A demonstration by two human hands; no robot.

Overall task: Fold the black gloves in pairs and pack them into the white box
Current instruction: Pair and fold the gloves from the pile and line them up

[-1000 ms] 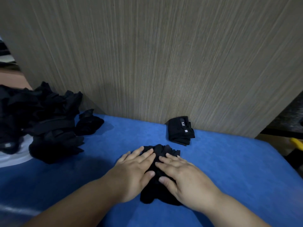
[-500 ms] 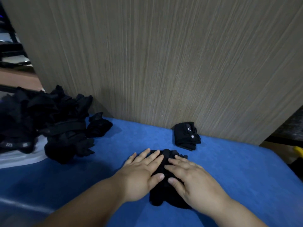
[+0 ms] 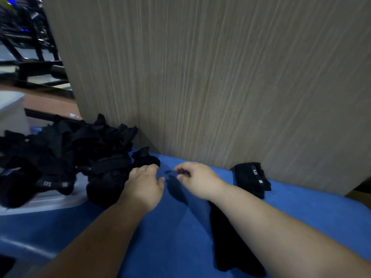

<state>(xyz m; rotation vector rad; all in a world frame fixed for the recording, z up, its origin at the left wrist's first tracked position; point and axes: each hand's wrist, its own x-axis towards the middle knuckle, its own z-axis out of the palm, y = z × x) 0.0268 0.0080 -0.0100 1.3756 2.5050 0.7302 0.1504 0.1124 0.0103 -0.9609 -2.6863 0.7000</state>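
A heap of loose black gloves (image 3: 80, 153) lies at the left, partly on a white sheet (image 3: 52, 201). My left hand (image 3: 144, 185) is at the heap's right edge, its curled fingertips touching a loose glove (image 3: 145, 157), thumb apart, no grip visible. My right hand (image 3: 197, 179) hovers beside it over the blue surface, fingers loosely curled and holding nothing. A folded pair of gloves (image 3: 226, 241) lies flat under my right forearm. Another folded pair (image 3: 251, 177) with a small white label rests against the wooden panel at the right.
A tall wood-grain panel (image 3: 220, 87) stands along the back of the blue table (image 3: 170, 237). A white box-like object (image 3: 10, 111) sits at the far left behind the heap. Dark metal frames are in the top left background.
Both hands lifted off the folded pair and moved forward and left to the heap. The folded pair stays on the table, now under my right forearm. The view turned left.
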